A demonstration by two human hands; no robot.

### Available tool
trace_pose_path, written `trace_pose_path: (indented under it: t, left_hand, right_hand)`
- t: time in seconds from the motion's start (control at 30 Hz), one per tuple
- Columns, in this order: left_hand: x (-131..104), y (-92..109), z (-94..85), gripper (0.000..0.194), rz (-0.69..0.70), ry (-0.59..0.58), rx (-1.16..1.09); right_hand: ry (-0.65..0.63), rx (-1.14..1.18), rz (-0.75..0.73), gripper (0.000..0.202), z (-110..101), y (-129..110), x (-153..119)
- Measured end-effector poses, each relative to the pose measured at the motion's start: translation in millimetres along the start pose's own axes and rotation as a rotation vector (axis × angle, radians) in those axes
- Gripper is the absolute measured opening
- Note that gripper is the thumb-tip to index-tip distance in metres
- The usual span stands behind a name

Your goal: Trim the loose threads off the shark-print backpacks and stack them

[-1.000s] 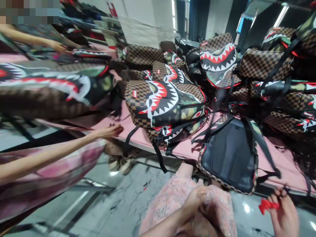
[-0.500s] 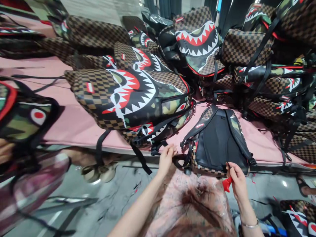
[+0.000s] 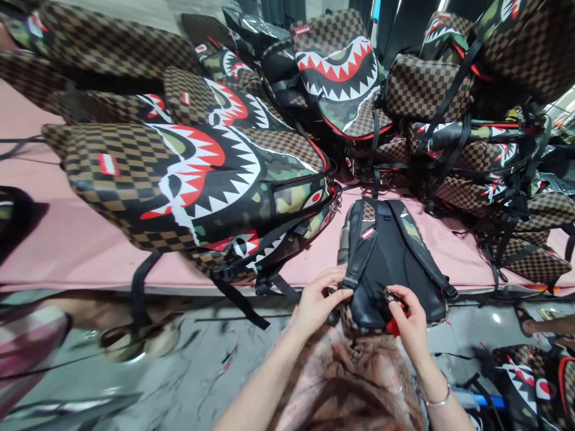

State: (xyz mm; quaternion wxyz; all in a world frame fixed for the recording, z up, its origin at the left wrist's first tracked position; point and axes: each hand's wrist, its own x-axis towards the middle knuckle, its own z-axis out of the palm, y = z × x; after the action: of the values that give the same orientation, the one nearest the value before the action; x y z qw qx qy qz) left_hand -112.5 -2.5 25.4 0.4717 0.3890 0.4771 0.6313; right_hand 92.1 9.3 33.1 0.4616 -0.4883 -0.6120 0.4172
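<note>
Left hand (image 3: 314, 304) angled inward, fingers (image 3: 340, 294) pinching backpack strap (image 3: 362, 263), right hand (image 3: 411, 323) curled, fingers clamping dark tool (image 3: 393, 297)

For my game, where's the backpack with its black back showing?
In the head view, that backpack lies right of centre on the pink table, right of the big shark backpack, right hand over it.

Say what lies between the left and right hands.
In the head view, the lower part of the backpack's black back panel lies between the left hand and right hand.
</note>
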Motion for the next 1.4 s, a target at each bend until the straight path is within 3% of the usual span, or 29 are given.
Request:
trace_pose_path:
  t: [0.1, 0.23, 0.7, 0.87, 1.0, 1.07, 1.17, 1.27, 1.4]
  left_hand:
    - [-23, 3, 12.7, 0.018, 0.007, 0.070, -0.017]
    - [-41, 1, 16.4, 0.024, -0.048, 0.123, -0.022]
    - [-46, -6, 20.0, 0.020, 0.033, 0.146, 0.238]
    - [-46, -7, 18.5, 0.020, 0.023, 0.135, 0.250]
    - [-45, -3, 18.6, 0.022, 0.012, 0.109, 0.197]
    - [-45, -1, 19.3, 0.023, 0.005, 0.112, 0.171]
    - [-45, 1, 21.2, 0.025, -0.020, 0.134, 0.135]
    - [-46, 2, 23.1, 0.024, -0.058, 0.142, 0.101]
    - [-46, 4, 24.7, 0.024, -0.091, 0.148, 0.047]
  right_hand:
    - [-0.017, -0.124, -0.179, 0.016, 9, -12, 9]
    - [-0.084, -0.256, -0.382, 0.014, 13, -11, 19]
    - [-0.290, -0.498, -0.647, 0.013, 1, -33, 32]
    - [-0.294, -0.517, -0.653, 0.013, 2, -30, 32]
    - [-0.186, -0.365, -0.518, 0.011, 0, -29, 32]
    - [-0.202, -0.340, -0.466, 0.011, -3, -29, 33]
    - [-0.266, -0.411, -0.514, 0.011, -7, -29, 32]
    - [-0.220, -0.446, -0.584, 0.011, -8, -28, 30]
    - [-0.246, -0.403, -0.529, 0.011, -6, -26, 30]
